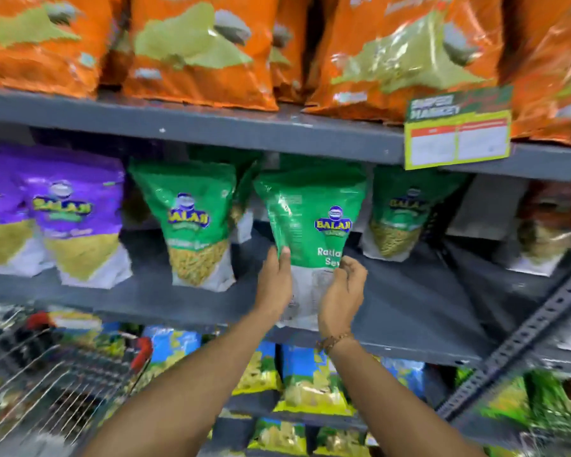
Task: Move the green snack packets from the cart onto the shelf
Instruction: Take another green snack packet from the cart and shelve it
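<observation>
I hold a green snack packet [310,216] upright over the middle grey shelf [409,291]. My left hand [275,278] grips its lower left edge, and my right hand [343,291] pinches its lower right side. Its white bottom is partly hidden between my hands. Two more green packets stand on the same shelf, one to the left [195,222] and one to the right [402,212]. Another green packet shows behind the held one. The wire cart [56,374] with red corners is at the lower left; its contents are blurred.
Purple packets [70,219] stand at the shelf's left end. Orange bags [195,47] fill the shelf above, with a price tag [459,133] on its edge. Blue and yellow packets [310,380] sit on the shelf below. A slotted metal upright [524,338] slants at the right.
</observation>
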`<action>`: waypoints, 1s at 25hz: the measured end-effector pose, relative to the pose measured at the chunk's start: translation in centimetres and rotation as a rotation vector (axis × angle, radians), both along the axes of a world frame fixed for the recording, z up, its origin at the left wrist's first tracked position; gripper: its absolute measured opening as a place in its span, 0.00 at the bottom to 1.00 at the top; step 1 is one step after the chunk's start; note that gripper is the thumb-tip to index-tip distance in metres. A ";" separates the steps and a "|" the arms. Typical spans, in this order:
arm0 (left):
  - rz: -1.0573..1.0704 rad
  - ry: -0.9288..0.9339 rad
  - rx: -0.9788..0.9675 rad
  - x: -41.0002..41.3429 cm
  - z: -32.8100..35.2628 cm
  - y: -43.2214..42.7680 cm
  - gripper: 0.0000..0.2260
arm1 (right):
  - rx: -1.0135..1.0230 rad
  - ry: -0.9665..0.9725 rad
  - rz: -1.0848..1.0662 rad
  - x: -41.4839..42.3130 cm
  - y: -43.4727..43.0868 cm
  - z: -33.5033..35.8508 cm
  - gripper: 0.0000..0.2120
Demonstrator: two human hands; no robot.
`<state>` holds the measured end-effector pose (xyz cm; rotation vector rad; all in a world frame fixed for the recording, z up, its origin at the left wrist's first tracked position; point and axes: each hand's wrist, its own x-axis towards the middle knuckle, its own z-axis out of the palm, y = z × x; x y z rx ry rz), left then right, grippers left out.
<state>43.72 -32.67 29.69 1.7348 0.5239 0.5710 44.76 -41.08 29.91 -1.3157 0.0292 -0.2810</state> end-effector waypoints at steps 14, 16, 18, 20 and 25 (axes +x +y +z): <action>-0.313 0.076 -0.671 7.5 -3.3 5.0 0.22 | -0.002 0.747 0.151 6.0 4.0 -1.5 0.25; -0.217 0.107 -0.515 6.5 -4.3 5.9 0.26 | 0.269 0.606 0.260 7.6 2.1 -0.9 0.28; -0.101 0.145 -0.281 5.7 -4.9 6.5 0.25 | 0.343 0.562 0.158 8.5 0.4 -1.7 0.29; -0.159 0.123 -0.201 5.6 -4.6 6.3 0.19 | 0.191 0.541 -0.025 7.6 0.0 -2.2 0.28; -0.193 0.093 -0.139 5.8 -3.0 4.3 0.13 | 0.301 0.477 0.336 6.8 1.1 -1.7 0.23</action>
